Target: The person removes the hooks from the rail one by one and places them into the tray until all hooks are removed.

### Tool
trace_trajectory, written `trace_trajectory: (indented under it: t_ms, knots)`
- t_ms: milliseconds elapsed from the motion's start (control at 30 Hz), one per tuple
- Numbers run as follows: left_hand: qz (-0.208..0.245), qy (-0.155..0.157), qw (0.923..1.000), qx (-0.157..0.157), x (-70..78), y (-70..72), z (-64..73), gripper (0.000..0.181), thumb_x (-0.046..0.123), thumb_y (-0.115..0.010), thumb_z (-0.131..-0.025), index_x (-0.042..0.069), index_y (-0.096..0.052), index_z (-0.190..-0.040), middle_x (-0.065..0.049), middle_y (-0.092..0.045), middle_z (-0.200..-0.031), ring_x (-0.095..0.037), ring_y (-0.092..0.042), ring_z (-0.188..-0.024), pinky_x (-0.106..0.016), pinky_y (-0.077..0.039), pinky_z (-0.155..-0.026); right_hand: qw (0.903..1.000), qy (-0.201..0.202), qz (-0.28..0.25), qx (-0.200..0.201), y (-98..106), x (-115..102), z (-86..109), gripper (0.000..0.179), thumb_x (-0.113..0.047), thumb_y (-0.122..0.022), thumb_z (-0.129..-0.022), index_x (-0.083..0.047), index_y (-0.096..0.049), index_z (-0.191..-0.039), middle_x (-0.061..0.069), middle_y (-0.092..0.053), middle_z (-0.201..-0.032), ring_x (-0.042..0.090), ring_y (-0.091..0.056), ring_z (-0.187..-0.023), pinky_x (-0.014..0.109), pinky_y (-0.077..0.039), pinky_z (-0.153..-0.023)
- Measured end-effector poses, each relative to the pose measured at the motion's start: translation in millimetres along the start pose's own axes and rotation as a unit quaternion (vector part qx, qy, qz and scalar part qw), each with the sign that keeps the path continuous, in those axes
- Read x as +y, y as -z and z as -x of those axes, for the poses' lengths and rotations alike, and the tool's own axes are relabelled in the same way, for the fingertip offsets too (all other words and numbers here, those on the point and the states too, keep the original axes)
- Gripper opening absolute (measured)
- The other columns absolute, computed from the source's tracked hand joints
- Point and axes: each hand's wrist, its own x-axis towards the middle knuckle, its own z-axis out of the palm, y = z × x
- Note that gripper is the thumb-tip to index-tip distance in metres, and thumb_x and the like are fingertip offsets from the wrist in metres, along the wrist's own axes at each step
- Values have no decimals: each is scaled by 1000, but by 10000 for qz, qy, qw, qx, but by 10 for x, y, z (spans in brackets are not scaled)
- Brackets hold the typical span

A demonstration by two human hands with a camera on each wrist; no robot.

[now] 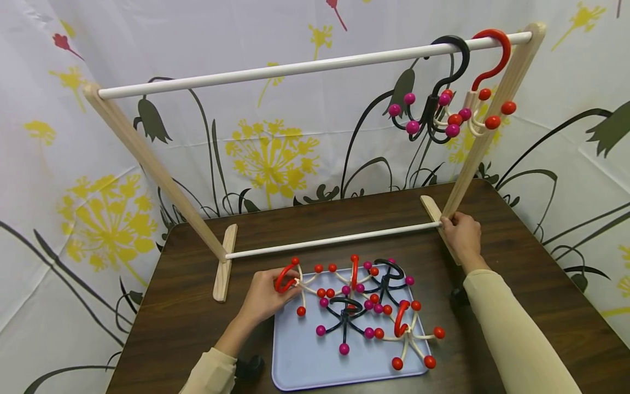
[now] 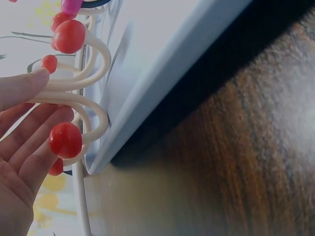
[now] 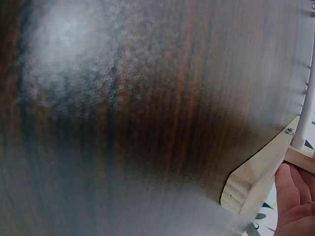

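My left hand (image 1: 268,295) pinches the stem of a small hanger with a red hook (image 1: 281,279), at the tray's far left corner. Its cream arms (image 2: 101,59) end in red balls (image 2: 65,140) and stick out past the thumb and fingers. My right hand (image 1: 462,238) holds the foot of the right wooden post (image 1: 465,169) of a hanging rack, thumb by the lower white bar (image 1: 339,239). On the blue-grey tray (image 1: 300,355) lie several more hangers, some red-hooked (image 1: 400,320), others black (image 1: 346,314) with magenta balls.
From the upper white bar (image 1: 256,73) hang a black-hooked hanger (image 1: 458,60) and a red-hooked hanger (image 1: 502,49), both near its right end. The rack's left post (image 1: 157,169) stands on a wooden foot (image 1: 225,268). A flowered curtain (image 1: 295,27) hangs behind the dark wooden table (image 1: 172,312).
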Motion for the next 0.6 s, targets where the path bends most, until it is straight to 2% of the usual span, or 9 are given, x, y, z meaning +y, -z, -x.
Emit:
trace_trajectory:
  t_ms: [233,400,600]
  knots:
    - [-10,183,9998,-45,11,21,18,27,11,-90,-70,15,-76,-93,9,-70,-79,-11,-55,-63,-24,-48,-55,10000,29,9,34,1,9,0,28,-25,-57,-98,1,-68,-97,19,-69,-91,36,-57,-84,50,-45,-76]
    - [-28,166,9998,-47,9,38,32,28,10,-90,-69,14,-77,-94,9,-70,-79,-10,-56,-64,-24,-49,-56,10000,62,-13,-10,3,14,-3,29,-25,-56,-99,1,-68,-99,20,-69,-93,37,-57,-86,53,-45,-77]
    - [397,356,9986,3,7,76,75,30,2,-87,-70,9,-76,-97,2,-73,-86,-10,-70,-73,-24,-57,-66,10000,21,-14,-11,8,15,0,29,-25,-56,-99,1,-68,-98,20,-69,-93,37,-57,-86,52,-45,-78]
